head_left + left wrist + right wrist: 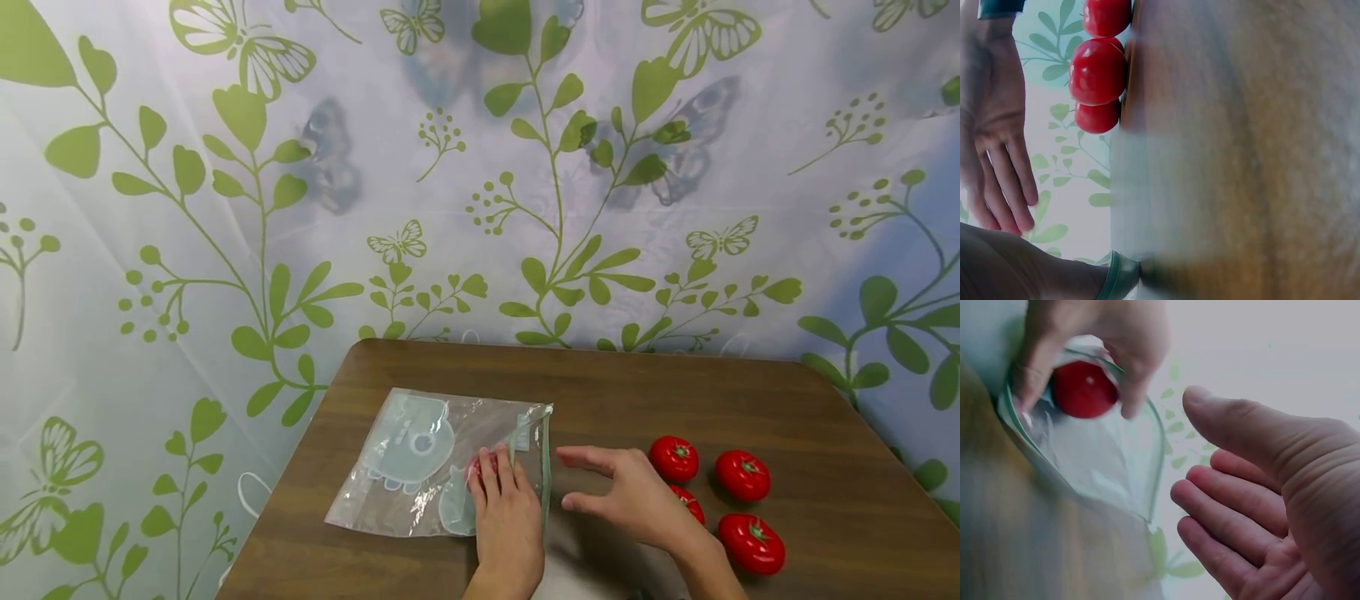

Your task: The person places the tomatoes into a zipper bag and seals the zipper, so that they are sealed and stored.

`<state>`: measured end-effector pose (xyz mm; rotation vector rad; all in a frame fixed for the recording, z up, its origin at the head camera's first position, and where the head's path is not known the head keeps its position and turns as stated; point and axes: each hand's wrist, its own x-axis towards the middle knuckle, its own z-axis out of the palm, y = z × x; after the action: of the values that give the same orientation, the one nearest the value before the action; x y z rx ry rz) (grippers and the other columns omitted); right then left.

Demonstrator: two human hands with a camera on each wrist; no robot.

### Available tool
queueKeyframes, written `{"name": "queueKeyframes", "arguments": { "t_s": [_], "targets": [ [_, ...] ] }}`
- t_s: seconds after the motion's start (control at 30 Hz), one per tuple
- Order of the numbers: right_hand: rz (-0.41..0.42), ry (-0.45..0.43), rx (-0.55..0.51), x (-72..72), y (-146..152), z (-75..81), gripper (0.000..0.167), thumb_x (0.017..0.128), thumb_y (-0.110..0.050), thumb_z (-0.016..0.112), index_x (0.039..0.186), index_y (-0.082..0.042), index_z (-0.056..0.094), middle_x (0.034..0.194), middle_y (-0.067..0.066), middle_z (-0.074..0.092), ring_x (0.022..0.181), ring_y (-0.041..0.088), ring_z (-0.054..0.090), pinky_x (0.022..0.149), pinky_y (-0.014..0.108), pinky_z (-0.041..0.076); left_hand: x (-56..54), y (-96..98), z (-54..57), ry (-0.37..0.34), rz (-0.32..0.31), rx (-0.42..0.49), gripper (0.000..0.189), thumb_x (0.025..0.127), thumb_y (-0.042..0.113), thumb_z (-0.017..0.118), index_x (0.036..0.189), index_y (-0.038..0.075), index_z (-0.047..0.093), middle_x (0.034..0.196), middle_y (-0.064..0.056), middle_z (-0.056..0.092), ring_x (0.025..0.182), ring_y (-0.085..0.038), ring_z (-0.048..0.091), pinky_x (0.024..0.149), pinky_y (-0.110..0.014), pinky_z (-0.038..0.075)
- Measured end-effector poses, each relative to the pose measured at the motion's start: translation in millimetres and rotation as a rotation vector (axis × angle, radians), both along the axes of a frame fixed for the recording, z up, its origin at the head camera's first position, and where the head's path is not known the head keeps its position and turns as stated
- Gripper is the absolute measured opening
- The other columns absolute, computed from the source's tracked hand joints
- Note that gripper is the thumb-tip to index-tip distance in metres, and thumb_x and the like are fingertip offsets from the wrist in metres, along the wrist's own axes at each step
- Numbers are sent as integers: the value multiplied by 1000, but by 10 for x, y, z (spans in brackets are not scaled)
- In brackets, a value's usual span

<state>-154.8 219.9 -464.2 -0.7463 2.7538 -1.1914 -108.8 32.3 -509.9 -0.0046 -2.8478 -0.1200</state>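
A clear plastic zip bag [480, 408] with a pale green print and green-edged mouth lies on the table. Over its mouth end, my left hand [508, 517] holds the bag, fingers across its top; in the right wrist view the thumb [1032, 381] is at the rim. Inside the bag, under the fingers, is a red tomato [1085, 389]. To the right of the mouth, my right hand [637, 496] hovers with nothing in it, thumb and fingers apart. Several red tomatoes [742, 476] stand beyond that hand, one partly hidden by it.
The brown wooden table [637, 383] ends at a back edge against a hanging cloth [465, 167] printed with leaves and butterflies. A white loop [251, 492] shows by the table's left edge.
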Motion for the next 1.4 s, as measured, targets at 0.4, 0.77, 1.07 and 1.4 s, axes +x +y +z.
{"name": "queueKeyframes", "arguments": {
  "t_s": [0.4,0.77,1.07,1.4],
  "targets": [
    [-129,67,10,214,616,210,61,86,-48,92,140,-27,75,134,-5,79,118,4,76,94,24,62,25,31,-14,98,32,-9,42,102,3,56,142,0,67,156,-18,63,149,-43,55,120,-57,47],
    [-316,61,140,408,1266,93,63,83,-45,95,140,-27,75,137,3,78,112,-15,65,85,20,61,14,18,-53,108,19,4,43,99,0,57,141,-1,68,155,-19,63,148,-44,55,120,-59,47],
    [-392,-98,209,465,1664,-18,79,86,-50,91,149,-9,67,143,20,72,111,-3,74,80,22,62,4,17,-52,47,14,4,46,100,0,58,145,-2,64,158,-20,60,151,-45,52,122,-59,44],
    [-457,-170,177,505,1948,-141,84,91,-47,89,153,1,59,146,30,67,99,-18,66,77,25,64,-9,30,-44,85,15,6,45,98,0,58,143,-1,66,156,-20,61,150,-45,53,122,-59,45]
  ]
}}
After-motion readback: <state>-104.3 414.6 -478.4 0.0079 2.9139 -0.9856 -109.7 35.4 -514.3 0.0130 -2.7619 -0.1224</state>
